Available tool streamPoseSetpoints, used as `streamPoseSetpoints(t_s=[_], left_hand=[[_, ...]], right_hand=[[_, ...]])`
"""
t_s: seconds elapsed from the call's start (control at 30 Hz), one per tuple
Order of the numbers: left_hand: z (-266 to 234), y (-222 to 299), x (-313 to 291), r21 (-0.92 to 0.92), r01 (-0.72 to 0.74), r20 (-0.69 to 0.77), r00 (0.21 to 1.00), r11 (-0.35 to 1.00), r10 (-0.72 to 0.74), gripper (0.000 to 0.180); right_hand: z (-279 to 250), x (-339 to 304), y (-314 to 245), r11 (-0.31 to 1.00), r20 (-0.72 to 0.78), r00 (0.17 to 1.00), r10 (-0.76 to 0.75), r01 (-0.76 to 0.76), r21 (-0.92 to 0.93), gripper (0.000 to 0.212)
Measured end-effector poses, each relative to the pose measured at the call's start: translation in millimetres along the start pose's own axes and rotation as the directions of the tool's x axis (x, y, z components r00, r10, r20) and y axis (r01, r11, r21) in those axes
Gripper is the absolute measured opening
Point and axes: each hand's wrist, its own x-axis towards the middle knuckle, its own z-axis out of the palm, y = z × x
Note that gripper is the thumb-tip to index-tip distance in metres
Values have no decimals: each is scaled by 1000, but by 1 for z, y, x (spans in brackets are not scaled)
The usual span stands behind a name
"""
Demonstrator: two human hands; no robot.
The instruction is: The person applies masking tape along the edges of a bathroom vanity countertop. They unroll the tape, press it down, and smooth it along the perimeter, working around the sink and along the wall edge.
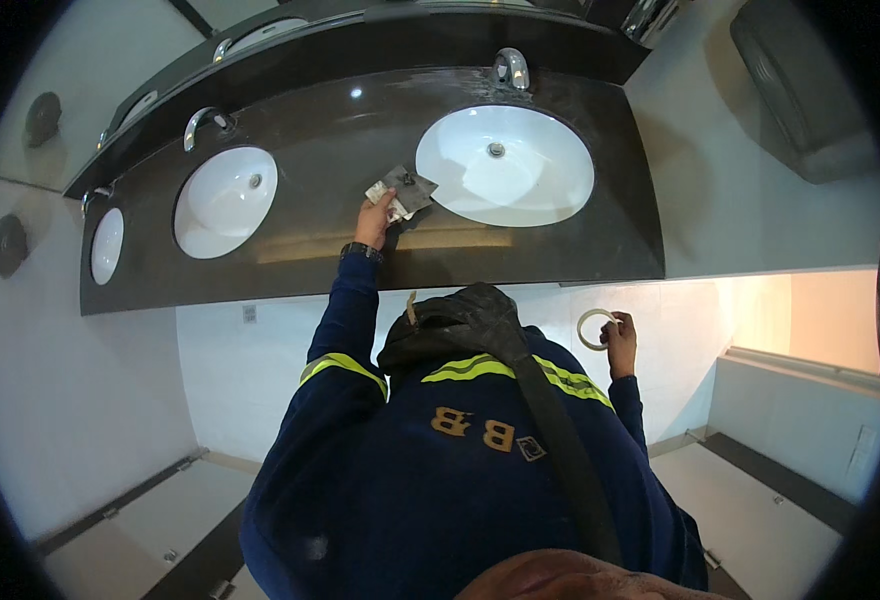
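My left hand [374, 219] reaches over the dark countertop [340, 170], its fingers closed on a flat grey piece [412, 190] with a pale, worn-looking edge. What that piece is I cannot make out; its corner comes up to the near left rim of the right-hand white basin [505, 205]. Off the counter's front edge, lower and to the right, my right hand [621, 346] grips a thin cream ring that looks like a roll of masking tape [582, 330].
Two more white basins [225, 225] are set in the counter to the left. Curved chrome taps [512, 70] rise behind the basins, below a mirror. A dark bag [450, 325] hangs on my front by a strap. A grey dispenser [795, 85] is on the right wall.
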Motion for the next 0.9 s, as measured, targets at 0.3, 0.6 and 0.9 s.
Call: streamPoseSetpoints(t_s=[0.3,0.6,0.9], left_hand=[[-2,9,33,302,150,107,976,941,-190,28],[-15,16,26,867,-124,19,976,482,219,60],[-10,115,-61,903,-318,228,925,290,303,55]], right_hand=[[17,-87,39,996,-185,979,88,-84,27,22],[26,-73,44,999,-161,987,-4,9,34,23],[95,-19,-17,944,-62,996,60,-36,328,28]])
